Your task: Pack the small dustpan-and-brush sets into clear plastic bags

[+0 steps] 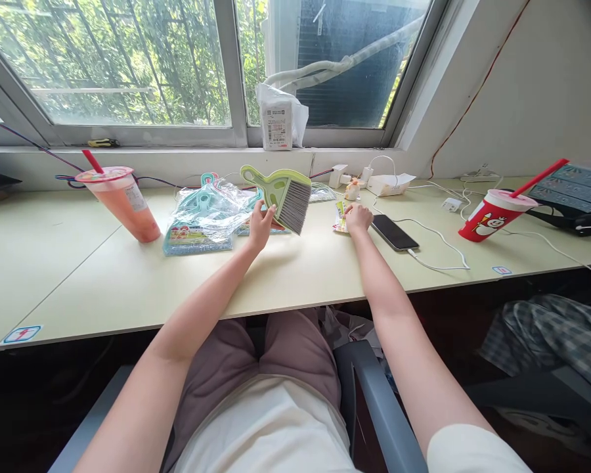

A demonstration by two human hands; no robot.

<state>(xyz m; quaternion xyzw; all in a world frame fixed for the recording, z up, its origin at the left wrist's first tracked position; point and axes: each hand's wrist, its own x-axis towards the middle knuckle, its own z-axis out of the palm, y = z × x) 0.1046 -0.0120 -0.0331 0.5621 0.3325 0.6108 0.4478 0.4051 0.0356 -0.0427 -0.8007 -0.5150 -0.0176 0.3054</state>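
My left hand (261, 226) is closed on a small green dustpan and brush set (278, 187), held up above the table with its grey bristles facing right. At the right, my right hand (359, 217) has its fingers drawn together on a small yellow and green packet (341, 219) on the table. Part of that packet is hidden under the fingers. Left of my left hand lie blue-green dustpan sets in clear plastic wrap (199, 217). A black phone (395, 233) with a white cable lies just right of my right hand.
An orange drink cup (123, 203) leans at the left, and a red cup (495, 213) tilts at the right. White cables, chargers and a paper tray (391, 185) lie along the back. A wrapped box (278, 125) stands on the windowsill.
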